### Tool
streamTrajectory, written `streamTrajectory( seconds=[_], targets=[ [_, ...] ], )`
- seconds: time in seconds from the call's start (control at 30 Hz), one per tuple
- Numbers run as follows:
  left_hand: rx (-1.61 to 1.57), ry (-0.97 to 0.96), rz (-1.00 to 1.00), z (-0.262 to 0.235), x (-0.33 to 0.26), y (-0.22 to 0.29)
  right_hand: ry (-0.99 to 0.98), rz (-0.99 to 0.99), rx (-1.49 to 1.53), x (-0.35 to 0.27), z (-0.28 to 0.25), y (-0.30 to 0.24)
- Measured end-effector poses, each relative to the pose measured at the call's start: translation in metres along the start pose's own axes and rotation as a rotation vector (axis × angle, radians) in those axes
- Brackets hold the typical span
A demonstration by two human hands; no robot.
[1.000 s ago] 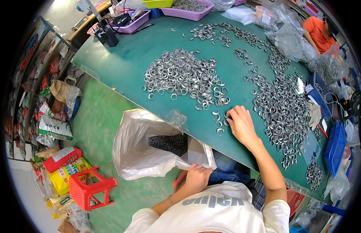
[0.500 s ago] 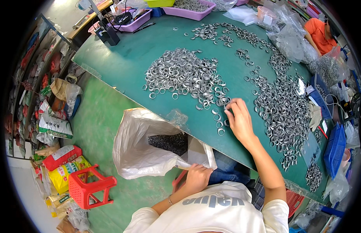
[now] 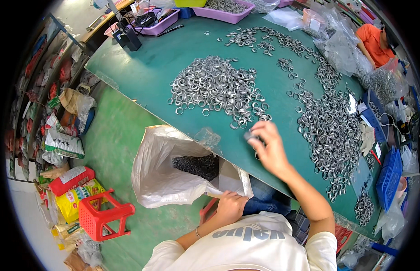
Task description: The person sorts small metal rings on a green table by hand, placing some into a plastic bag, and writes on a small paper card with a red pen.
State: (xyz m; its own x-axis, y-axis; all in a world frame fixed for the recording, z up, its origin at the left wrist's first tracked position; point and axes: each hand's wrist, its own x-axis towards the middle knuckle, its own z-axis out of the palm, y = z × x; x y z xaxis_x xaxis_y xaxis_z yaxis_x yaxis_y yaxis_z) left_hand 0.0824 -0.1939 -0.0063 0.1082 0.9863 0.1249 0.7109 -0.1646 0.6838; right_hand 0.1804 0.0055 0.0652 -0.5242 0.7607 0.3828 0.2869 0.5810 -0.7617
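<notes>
My right hand (image 3: 271,151) is over the green table (image 3: 142,67) near its front edge, fingers closed on a few grey metal rings (image 3: 249,135) at the fingertips, slightly blurred. Just beyond it lies a heap of metal rings (image 3: 214,86). One ring shows partly beneath the hand; others there may be hidden. My left hand (image 3: 231,207) grips the rim of a white woven sack (image 3: 149,167), whose mouth gapes below the table edge. Inside the sack lies a dark mass of small pieces (image 3: 196,166).
A larger spread of rings (image 3: 329,131) covers the table's right side. Purple trays (image 3: 230,16) stand at the back, a blue basket (image 3: 389,176) at the right. A red stool (image 3: 104,212) stands on the floor at left. Another person (image 3: 374,45) sits at the far right.
My right hand has moved left and slightly nearer, and rings now sit at its fingertips. Most of the loose rings beside it no longer show. My left hand stays on the sack.
</notes>
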Motion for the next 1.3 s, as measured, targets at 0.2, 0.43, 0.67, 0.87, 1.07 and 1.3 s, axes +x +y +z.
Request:
streamTrajectory(
  seconds=[0.2,0.43,0.67,0.87,1.07,1.3],
  targets=[
    [0.003,0.022,0.039,-0.001,0.004,0.002,-0.186,-0.096,-0.016,-0.009,0.018,-0.026],
    [-0.009,0.021,0.035,-0.001,0.003,0.002,0.087,0.010,-0.478,0.026,-0.017,0.047],
    [-0.013,0.030,0.028,0.001,0.002,0.000,-0.060,0.407,0.048,0.009,-0.027,0.023],
    [-0.004,0.023,0.033,0.001,0.004,0.001,-0.429,0.511,0.513,-0.011,0.015,-0.020],
    [-0.002,0.017,0.020,-0.002,0.003,0.002,-0.344,0.148,0.178,-0.006,0.031,-0.024],
    [-0.006,0.021,0.027,0.001,0.003,0.002,0.109,0.280,-0.598,0.031,-0.011,0.048]
  ],
)
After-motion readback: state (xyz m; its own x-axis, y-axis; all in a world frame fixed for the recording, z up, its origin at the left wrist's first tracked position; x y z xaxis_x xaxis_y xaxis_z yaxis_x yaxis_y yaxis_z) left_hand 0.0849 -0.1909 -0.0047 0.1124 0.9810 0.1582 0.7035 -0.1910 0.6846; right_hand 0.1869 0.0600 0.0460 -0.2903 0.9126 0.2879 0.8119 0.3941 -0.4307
